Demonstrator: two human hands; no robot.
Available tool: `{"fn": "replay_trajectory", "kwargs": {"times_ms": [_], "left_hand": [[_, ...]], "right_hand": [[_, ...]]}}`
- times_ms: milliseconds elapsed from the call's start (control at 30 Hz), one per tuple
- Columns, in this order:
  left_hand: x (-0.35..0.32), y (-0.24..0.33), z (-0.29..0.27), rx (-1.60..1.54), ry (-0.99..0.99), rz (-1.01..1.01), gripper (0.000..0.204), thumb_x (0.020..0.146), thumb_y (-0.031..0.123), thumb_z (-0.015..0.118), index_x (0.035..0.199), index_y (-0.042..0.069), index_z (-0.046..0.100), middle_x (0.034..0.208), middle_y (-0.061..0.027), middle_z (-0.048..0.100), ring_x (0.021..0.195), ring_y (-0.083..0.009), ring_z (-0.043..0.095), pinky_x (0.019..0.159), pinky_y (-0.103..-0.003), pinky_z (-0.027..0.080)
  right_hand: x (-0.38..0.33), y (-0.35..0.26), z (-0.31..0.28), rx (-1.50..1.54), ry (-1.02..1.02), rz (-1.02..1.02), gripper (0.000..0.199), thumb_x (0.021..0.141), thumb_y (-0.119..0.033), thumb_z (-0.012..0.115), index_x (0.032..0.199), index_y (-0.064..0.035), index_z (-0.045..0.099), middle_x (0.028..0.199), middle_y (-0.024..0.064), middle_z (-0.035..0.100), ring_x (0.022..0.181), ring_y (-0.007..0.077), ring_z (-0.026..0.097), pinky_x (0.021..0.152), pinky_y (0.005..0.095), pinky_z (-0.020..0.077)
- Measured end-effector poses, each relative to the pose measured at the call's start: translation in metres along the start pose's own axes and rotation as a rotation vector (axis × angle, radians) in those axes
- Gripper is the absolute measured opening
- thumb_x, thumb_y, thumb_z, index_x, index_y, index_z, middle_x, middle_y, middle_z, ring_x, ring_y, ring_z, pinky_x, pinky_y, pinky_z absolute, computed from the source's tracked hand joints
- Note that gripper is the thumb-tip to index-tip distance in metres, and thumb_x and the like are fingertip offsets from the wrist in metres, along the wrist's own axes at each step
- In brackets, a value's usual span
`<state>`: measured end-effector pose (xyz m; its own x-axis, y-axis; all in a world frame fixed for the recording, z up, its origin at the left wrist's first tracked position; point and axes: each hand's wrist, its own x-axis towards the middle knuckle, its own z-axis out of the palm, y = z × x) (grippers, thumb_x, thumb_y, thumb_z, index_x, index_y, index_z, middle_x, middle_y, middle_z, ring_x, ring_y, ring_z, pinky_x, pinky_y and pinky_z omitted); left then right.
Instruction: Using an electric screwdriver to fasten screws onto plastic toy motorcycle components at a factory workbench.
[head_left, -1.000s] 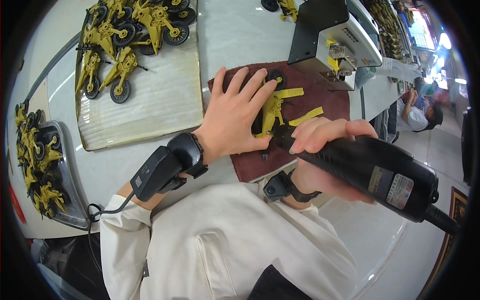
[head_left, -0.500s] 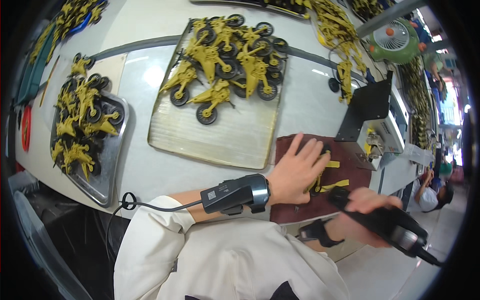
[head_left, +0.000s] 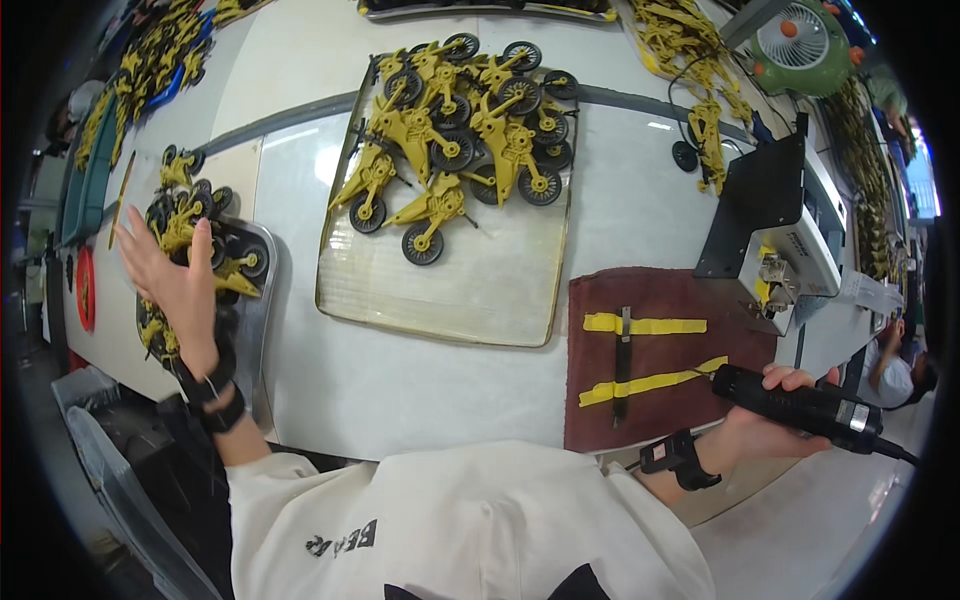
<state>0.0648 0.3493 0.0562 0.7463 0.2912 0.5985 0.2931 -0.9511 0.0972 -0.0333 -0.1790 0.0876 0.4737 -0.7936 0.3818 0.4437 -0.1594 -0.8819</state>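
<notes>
Filling the middle, the pale grey desk (head_left: 330, 400) carries a shallow, pale rectangular tray (head_left: 440, 300) of yellow-and-black toy motorcycle bodies (head_left: 420, 140). Right of it lies a dark red cloth (head_left: 665, 420). At left, a silver metal tray (head_left: 262, 335) holds more such bodies (head_left: 237, 280); the left hand (head_left: 180, 285), fingers spread, is over them, contact unclear. At near right, the right hand (head_left: 765, 430) wraps a black cylindrical electric screwdriver (head_left: 790, 400), tip beside the nearer of two yellow strips (head_left: 650, 383) on the cloth.
</notes>
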Motion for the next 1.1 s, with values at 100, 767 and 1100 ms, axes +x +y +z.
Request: {"fn": "replay_trajectory", "kwargs": {"times_ms": [100,767,1100], "left_hand": [[-0.007,0.13,-0.024,-0.783,-0.076,0.375,0.089,0.07,0.028,0.073,0.141,0.002,0.027,0.144,-0.0257,0.024,0.133,-0.0397,0.024,0.108,-0.047,0.017],[-0.156,0.304,-0.031,-0.931,-0.755,1.02,0.081,0.067,0.049,0.071,0.133,0.011,0.043,0.143,-0.0178,0.029,0.125,-0.0356,0.033,0.1,-0.051,0.022],[-0.162,0.305,-0.029,-1.048,-0.738,0.986,0.082,0.061,0.029,0.077,0.133,0.01,0.042,0.141,-0.0159,0.033,0.125,-0.0352,0.035,0.103,-0.05,0.025]], "right_hand": [[0.003,0.0,-0.018,0.026,-0.091,-0.039,0.079,0.085,-0.068,0.03,0.123,0.0011,0.041,0.065,0.011,0.053,0.05,0.0204,0.048,0.055,0.035,0.0421],[0.078,-0.002,0.039,-0.111,-0.168,-0.132,0.078,0.081,-0.076,0.03,0.107,-0.0041,0.047,0.057,0.0085,0.049,0.044,0.0201,0.047,0.046,0.0302,0.0437],[0.069,-0.01,0.033,0.035,-0.113,-0.364,0.094,0.078,-0.081,0.018,0.114,0.0033,0.041,0.055,0.0142,0.053,0.041,0.0232,0.05,0.042,0.0327,0.0462]]}}
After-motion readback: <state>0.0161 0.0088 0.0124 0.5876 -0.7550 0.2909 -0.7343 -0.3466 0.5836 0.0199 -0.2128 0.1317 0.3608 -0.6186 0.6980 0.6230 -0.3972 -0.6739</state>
